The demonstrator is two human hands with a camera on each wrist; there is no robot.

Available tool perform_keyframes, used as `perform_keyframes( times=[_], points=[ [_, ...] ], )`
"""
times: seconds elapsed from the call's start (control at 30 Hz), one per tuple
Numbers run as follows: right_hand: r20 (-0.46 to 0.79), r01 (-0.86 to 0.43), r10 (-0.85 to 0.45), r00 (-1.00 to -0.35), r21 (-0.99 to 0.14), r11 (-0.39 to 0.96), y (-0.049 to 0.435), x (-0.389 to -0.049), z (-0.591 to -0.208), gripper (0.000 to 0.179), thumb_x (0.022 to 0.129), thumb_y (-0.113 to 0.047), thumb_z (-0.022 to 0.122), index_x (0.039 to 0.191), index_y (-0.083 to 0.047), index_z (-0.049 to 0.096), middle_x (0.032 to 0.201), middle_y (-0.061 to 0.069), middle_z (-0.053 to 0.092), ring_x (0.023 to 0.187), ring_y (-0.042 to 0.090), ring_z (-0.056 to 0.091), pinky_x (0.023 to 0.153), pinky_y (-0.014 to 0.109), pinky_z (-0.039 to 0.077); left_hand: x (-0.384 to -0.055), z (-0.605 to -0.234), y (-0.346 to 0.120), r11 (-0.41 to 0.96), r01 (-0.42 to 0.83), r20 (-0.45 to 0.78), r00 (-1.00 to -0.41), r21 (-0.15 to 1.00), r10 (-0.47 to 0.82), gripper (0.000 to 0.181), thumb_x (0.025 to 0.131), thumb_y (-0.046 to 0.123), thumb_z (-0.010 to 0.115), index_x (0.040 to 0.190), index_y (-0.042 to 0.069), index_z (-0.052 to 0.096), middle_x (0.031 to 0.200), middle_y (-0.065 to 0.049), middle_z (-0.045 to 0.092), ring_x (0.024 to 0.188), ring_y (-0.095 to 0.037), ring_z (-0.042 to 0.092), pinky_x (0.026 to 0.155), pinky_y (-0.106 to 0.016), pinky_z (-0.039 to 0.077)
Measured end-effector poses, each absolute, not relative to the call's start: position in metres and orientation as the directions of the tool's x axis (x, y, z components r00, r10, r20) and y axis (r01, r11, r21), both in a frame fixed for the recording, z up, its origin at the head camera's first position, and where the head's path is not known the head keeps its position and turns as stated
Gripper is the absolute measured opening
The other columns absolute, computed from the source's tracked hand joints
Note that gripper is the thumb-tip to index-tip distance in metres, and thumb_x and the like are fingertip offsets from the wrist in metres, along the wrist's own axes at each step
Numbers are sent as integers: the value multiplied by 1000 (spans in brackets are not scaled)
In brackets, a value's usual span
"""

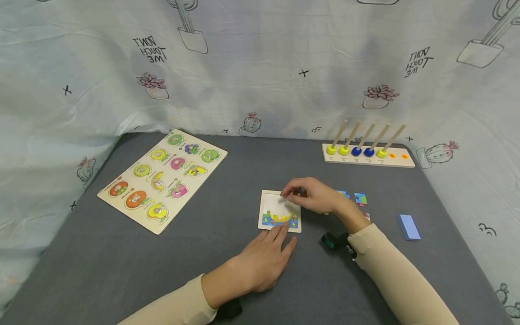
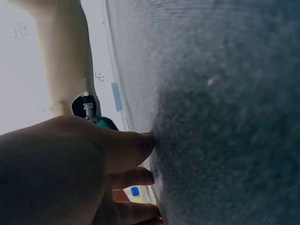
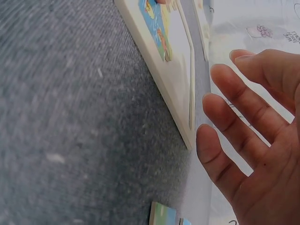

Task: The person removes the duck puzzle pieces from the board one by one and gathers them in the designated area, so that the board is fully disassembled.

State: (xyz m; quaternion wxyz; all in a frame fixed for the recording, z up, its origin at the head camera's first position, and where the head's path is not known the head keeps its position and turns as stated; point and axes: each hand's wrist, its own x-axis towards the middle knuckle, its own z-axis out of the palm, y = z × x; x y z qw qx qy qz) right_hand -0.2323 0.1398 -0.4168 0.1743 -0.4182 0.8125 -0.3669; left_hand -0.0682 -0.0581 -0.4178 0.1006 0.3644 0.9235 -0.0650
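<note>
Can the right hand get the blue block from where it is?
Probably yes. The blue block lies uncovered on the table, and the right hand seems to hold nothing. It would need to swing right, past some loose puzzle pieces.

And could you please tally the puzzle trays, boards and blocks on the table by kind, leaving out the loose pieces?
Jigsaw tray: 1
Fruit puzzle board: 1
Peg board: 1
Blue block: 1
Total: 4

Puzzle tray [image 1: 269, 201] right of fruit board [image 1: 165, 163]
</note>
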Motion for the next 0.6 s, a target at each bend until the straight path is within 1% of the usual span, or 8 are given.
perform_keyframes(
  times=[0.1,0.23,0.33,0.5,0.6],
  points=[
    [15,-550,-808,-590,-740,388,137,-232,-416,19,104,-11,60,119,-9,72,115,5,72,88,18,63,75,35,53,-68,-418,-58,732,681,-237,-717,-37,655,56,108,40,47,159,17,40,168,-16,25,155,-28,26,118,-37,36],
    [14,-553,-810,-586,-738,387,133,-233,-417,19,104,-11,60,119,-9,72,115,5,73,89,17,63,74,35,53,-68,-419,-59,735,677,-233,-721,-40,652,57,108,42,48,159,18,39,168,-16,25,155,-28,25,117,-37,37],
    [16,-556,-813,-582,-738,383,130,-233,-418,19,104,-11,61,119,-9,72,115,4,73,90,17,62,76,36,53,-68,-420,-60,726,685,-219,-719,-61,660,57,108,43,48,158,18,40,167,-16,27,155,-28,27,117,-36,37],
    [-4,-544,-826,-563,-752,374,122,-233,-421,19,103,-10,61,119,-9,72,116,5,72,94,16,64,82,38,54,-69,-421,-62,705,701,-194,-710,-103,677,58,107,44,49,158,18,42,166,-16,29,154,-28,29,117,-36,36],
    [-15,-534,-832,-555,-760,370,118,-232,-422,19,104,-10,60,119,-10,72,116,4,73,95,16,65,82,38,54,-69,-422,-63,698,707,-174,-706,-118,686,58,107,45,49,157,18,43,165,-16,31,152,-28,31,117,-36,37]
  ],
)
